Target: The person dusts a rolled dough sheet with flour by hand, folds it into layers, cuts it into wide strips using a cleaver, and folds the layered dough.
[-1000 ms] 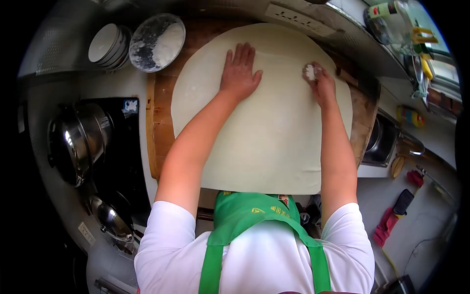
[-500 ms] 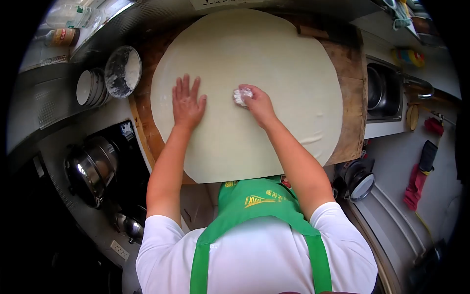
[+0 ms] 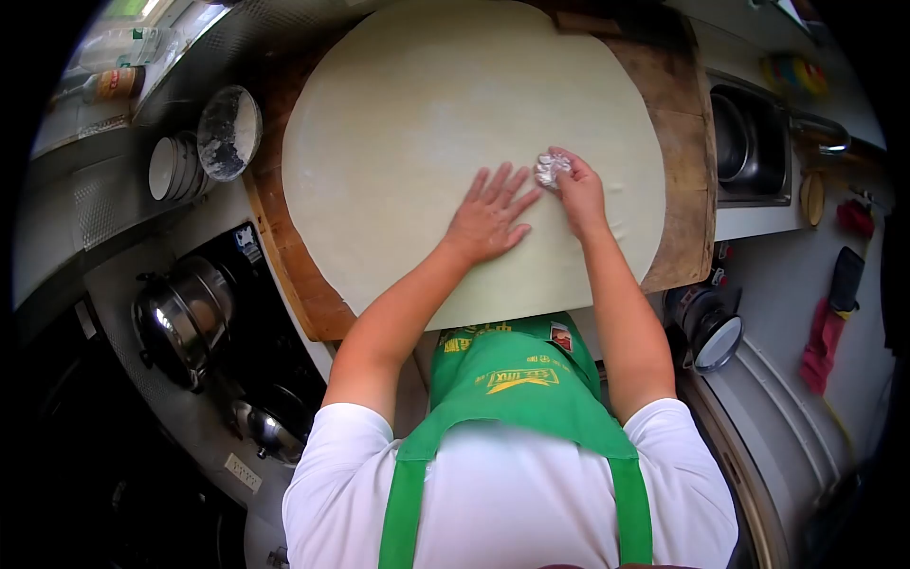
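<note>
A very large, thin, round sheet of dough [image 3: 408, 142] covers most of a wooden board [image 3: 687, 171]. My left hand [image 3: 488, 216] lies flat on the dough near its middle, fingers spread, holding nothing. Just to its right my right hand [image 3: 580, 194] pinches a white, floury lump [image 3: 552, 171] at the dough's surface; whether it is loose flour or a small floured bundle cannot be made out. Small wrinkles show in the dough right of my right hand.
Left of the board stand a flour-dusted bowl [image 3: 229, 133] and stacked white bowls [image 3: 171, 169]. A steel pot [image 3: 185, 318] and a pan [image 3: 270, 429] are at the lower left. A sink [image 3: 749, 142] adjoins the board's right side.
My left hand has moved right across the dough, from its left part to the middle. My right hand, with the white lump, has shifted right since half a second ago. The view has turned slightly.
</note>
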{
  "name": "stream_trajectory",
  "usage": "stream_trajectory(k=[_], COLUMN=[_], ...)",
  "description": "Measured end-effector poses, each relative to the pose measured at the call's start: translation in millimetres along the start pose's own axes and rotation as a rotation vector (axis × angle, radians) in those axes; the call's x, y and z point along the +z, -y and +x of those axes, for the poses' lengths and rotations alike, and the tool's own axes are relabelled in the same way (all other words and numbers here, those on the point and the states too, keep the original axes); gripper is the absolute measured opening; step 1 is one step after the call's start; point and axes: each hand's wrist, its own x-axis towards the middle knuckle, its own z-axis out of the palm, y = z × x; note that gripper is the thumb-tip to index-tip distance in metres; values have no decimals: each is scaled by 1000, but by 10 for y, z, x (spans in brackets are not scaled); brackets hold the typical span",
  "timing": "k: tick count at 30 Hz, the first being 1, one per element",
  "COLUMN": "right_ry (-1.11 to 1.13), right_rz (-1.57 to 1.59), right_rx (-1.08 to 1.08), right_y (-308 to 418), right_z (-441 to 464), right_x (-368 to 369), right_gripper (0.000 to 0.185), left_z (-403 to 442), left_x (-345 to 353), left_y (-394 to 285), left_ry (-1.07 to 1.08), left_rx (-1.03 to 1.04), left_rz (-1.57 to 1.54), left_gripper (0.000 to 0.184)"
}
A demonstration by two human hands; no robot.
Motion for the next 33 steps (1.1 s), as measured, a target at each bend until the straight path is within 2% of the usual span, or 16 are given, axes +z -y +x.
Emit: stream_trajectory(k=[2, 4, 5, 7, 9, 10, 11, 14, 15, 18, 21, 23, 26, 28, 33], right_ry=[36, 291, 367, 444, 479, 483, 461, 322, 210, -87, -223, -81, 109, 261, 566], right_rz=[-58, -173, -349, -420, -452, -430, -381, -239, -217, -62, 30, -57, -153, -141, -501], right_rx=[-74, -95, -156, -101, -34, 26, 51, 68, 107, 21, -87, -79, -36, 29, -22], right_y=[-183, -603, -734, -839, -954, -996, -927, -653, -415, -50, -32, -263, -633, -780, -1264], right_z=[-48, -148, -287, -531, -737, -794, -858, -906, -913, -748, -742, -811, -1016, -1115, -1191], right_x=[417, 767, 919, 962, 849, 647, 394, -527, -775, -1498, -1618, -1508, -1036, -599, 654], right_gripper=[39, 40, 36, 34, 36, 35, 33, 31, 32, 38, 37, 39, 37, 37, 35], left_z=[-378, -1001, -1278, -1590, -1763, -1701, -1599, -1132, -958, -497, -260, -342, -849, -1349, -2282], left_x=[-171, -72, -39, 84, 256, 320, 355, 361, 380, 523, 545, 476, 311, 259, 223], left_y=[380, 801, 879, 790, 549, 382, 189, -475, -693, -1254, -1370, -1077, -372, 29, 590], left_ry=[-69, -189, -179, -156, -249, -216, -224, -52, -31, 5, -36, -59, -151, -242, -217], left_rx=[-345, -531, -617, -706, -807, -843, -810, -557, -423, -77, 23, -29, -448, -631, -715], left_rz=[93, 95, 121, 137, 175, 154, 118, 106, 71, -9, -21, 8, 145, 112, 179], left_gripper=[68, 67, 67, 72, 81, 89, 92, 89, 86, 79, 68, 64, 63, 62, 60])
